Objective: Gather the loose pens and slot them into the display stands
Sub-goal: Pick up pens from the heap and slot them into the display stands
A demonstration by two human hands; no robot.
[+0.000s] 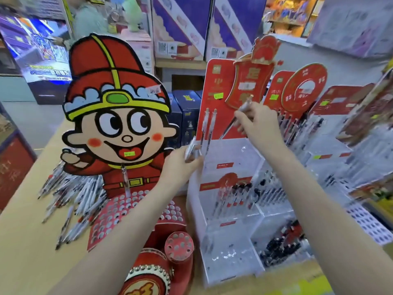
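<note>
fingers [187, 160] of the left hand [179, 165] are curled around a small bundle of pens [192, 149], the pale barrels sticking up and out above the knuckles, while the fingers [242, 119] of the right hand [258, 124] pinch one single pen [238, 117] in a slanted position, its dark tip pointing down toward the clear acrylic stand [225, 201] and its pale end up near the red backboard [214, 107]. nearest to the camera stands a red round holder [179, 244] with holes in its top, and beside it a red perforated tray [114, 211] at the foot of the cartoon figure cutout [118, 116]. to the left of this tray many loose pens [70, 199] lie in a heap on the wooden table [25, 231], so most of the gathering is not done. the acrylic stand has some pens standing in its middle tier, and two pens [209, 124] are upright in the top tier, just beside the left hand. i judge that the step in hand is slotting: one pen from the bundle goes into the top tier. the next move calls for turning the pen more upright and guiding the tip down into a free slot near the two standing pens, without knocking them. further back there are more red display stands [304, 88] with pens, and boxes [180, 26] on shelves behind.
</note>
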